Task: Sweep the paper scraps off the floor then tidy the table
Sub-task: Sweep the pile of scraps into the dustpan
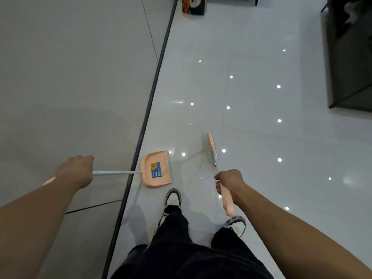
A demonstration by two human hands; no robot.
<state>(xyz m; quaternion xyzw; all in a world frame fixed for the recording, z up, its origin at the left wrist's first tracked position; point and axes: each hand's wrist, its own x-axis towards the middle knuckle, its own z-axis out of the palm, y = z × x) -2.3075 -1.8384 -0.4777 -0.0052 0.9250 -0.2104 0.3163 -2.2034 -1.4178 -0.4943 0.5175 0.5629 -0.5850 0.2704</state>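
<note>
My left hand point(77, 170) grips the white handle of a peach dustpan point(156, 169) that hangs just above the glossy white floor point(261, 137), beside the dark strip at the foot of the wall. My right hand point(229, 181) grips the peach grip of a broom point(211, 147), whose head points away from me, low over the floor. The dustpan looks empty and bears a blue and orange label. No paper scraps show on the floor in view.
A grey tiled wall point(70, 77) runs along the left. A dark cabinet point(350, 63) stands at the right. A small panda-print box point(193, 5) sits far ahead by the wall. My two shoes point(173, 199) stand on the floor below the tools.
</note>
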